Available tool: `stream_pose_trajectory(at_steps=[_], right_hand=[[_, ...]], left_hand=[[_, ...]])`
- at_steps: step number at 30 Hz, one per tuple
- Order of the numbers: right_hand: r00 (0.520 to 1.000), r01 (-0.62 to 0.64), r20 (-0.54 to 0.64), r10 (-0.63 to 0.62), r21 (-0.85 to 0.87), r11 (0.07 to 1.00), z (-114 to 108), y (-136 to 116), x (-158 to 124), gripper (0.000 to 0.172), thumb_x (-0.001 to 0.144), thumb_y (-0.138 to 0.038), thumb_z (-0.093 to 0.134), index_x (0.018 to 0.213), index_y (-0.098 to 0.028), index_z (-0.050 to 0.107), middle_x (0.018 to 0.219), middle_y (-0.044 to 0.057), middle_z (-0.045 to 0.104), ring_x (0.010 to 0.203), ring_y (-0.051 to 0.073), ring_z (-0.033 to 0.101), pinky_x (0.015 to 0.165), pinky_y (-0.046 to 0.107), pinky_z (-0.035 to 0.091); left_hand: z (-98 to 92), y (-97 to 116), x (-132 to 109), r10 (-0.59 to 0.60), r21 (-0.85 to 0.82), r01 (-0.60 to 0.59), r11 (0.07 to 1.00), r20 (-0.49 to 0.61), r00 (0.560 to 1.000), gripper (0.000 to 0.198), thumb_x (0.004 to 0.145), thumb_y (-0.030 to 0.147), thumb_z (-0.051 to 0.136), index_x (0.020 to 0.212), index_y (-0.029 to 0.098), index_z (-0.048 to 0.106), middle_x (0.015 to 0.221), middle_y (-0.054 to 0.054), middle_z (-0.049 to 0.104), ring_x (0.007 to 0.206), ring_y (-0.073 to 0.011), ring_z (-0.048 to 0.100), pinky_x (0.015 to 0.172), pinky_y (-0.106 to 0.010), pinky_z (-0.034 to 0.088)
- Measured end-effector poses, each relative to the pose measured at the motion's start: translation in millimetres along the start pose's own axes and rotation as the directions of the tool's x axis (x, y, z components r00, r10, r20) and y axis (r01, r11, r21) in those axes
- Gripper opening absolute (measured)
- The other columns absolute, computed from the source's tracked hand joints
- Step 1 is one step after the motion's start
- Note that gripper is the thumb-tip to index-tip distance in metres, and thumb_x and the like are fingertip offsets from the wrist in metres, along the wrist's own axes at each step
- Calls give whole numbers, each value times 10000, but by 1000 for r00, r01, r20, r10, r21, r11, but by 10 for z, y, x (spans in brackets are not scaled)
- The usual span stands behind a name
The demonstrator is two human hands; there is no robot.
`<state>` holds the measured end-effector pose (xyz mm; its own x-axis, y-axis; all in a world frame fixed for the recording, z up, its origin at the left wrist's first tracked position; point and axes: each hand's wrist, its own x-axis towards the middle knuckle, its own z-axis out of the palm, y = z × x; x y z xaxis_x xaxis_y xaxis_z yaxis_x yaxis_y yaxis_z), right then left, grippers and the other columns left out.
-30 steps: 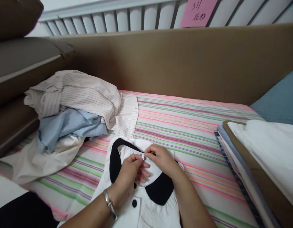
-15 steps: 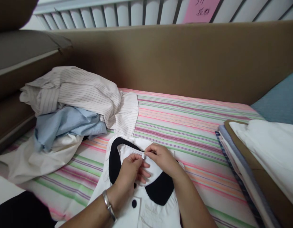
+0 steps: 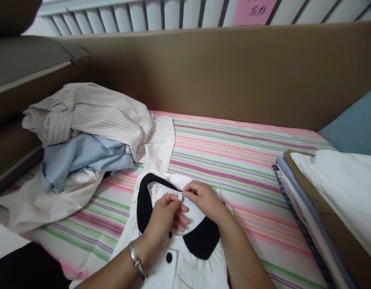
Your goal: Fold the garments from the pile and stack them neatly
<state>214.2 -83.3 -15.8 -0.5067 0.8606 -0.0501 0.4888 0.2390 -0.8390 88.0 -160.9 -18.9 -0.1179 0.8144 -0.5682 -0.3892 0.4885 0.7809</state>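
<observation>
Thumb and forefinger of the left hand (image 3: 161, 212) pinch a small white label (image 3: 180, 197), the other fingers (image 3: 183, 220) of that hand loosely spread below it. Thumb and forefinger of the right hand (image 3: 205, 200) pinch together just beside the label, at the neck of a white shirt (image 3: 183, 259). The shirt lies front up beneath both hands on a striped cloth (image 3: 227, 160). It looks light, soft and limp, unlikely to slip or break, though so small a label could slide from a loose pinch. The black collar (image 3: 201, 241) seems its firmest part and probably gives the surest hold; the thinner body would likely crease if bunched. Farther out are a rumpled pinstriped shirt (image 3: 110, 116) and a light-blue garment (image 3: 86, 154) on the left, and a folded stack (image 3: 347, 192) on the right.
</observation>
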Motion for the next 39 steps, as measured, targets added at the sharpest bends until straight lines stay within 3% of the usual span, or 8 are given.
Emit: stream_pose_trajectory(at_steps=[39], right_hand=[[999,-31,18,31,40,999,-12,-16,22,112,765,-288,551,716,-217,623,749,-15,634,733,134,567,671,261,392]], left_hand=[[10,-8,-15,22,3,-23,1000,20,1000,147,799,311,535,830,176,486,704,-5,641,402,-82,566,317,-153,389]])
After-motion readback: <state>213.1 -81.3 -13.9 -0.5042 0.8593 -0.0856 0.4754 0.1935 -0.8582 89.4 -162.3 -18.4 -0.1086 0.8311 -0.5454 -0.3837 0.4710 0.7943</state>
